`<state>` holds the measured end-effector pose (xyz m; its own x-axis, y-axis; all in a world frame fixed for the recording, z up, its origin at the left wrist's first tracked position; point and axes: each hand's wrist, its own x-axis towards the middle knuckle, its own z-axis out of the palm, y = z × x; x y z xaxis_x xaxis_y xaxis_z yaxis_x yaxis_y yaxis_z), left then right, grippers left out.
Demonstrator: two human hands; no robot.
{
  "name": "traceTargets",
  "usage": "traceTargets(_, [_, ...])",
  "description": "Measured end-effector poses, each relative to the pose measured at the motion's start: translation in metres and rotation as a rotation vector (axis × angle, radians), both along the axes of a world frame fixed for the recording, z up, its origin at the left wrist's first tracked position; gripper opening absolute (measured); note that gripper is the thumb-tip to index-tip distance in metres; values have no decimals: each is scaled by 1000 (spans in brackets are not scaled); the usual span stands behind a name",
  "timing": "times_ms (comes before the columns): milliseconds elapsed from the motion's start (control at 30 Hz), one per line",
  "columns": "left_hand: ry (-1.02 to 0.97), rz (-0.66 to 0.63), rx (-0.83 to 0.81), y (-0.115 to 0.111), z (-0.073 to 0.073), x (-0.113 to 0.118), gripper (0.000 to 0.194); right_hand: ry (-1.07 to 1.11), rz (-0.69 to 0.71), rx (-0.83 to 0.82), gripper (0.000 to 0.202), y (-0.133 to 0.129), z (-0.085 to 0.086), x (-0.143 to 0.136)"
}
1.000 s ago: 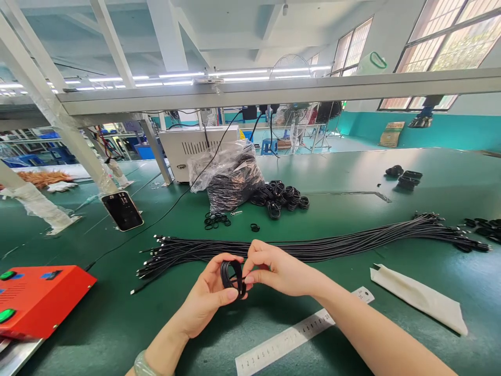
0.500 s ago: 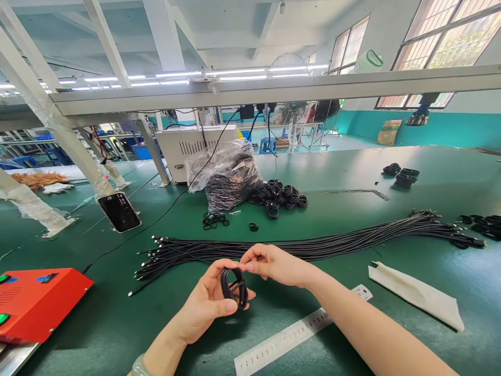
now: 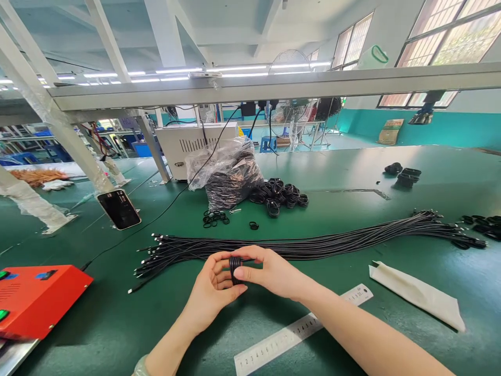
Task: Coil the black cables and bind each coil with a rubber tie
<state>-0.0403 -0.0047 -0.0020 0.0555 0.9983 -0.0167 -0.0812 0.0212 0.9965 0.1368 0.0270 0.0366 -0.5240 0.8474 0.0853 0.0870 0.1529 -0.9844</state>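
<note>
A small coiled black cable (image 3: 235, 270) is held between both hands above the green table, its turns seen nearly edge-on. Fingers of my left hand (image 3: 209, 290) curl around its left side, with the thumb below. My right hand (image 3: 266, 271) pinches the coil from the right, thumb in front and fingers over the top. Just beyond the hands lies a long bundle of straight black cables (image 3: 313, 247) with metal-tipped plugs. Under my right forearm rests a steel ruler (image 3: 282, 342).
A pile of coiled cables (image 3: 279, 196) sits beside a plastic bag (image 3: 235, 183) of black items. Small black rings (image 3: 215, 218) lie nearer. At left are a red box (image 3: 43, 300) and a phone (image 3: 118, 210); at right, a whitish folded strip (image 3: 418, 297).
The coil has turned from showing its open loop to nearly edge-on. My right hand has moved from its upper edge to grip its right side. The left hand keeps hold.
</note>
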Motion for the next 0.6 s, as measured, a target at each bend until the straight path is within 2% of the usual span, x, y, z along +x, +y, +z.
traceTargets(100, [37, 53, 11, 1, -1, 0, 69, 11, 3, -14, 36, 1, -3, -2])
traceTargets(233, [93, 58, 23, 1, -1, 0, 68, 54, -12, -74, 39, 3, -8, -3])
traceTargets(433, [26, -25, -25, 1, -3, 0, 70, 179, -5, -269, 53, 5, -16, -4])
traceTargets(600, [-47, -60, -37, 3, -4, -3, 69, 94, -75, -304, 53, 10, -11, 3])
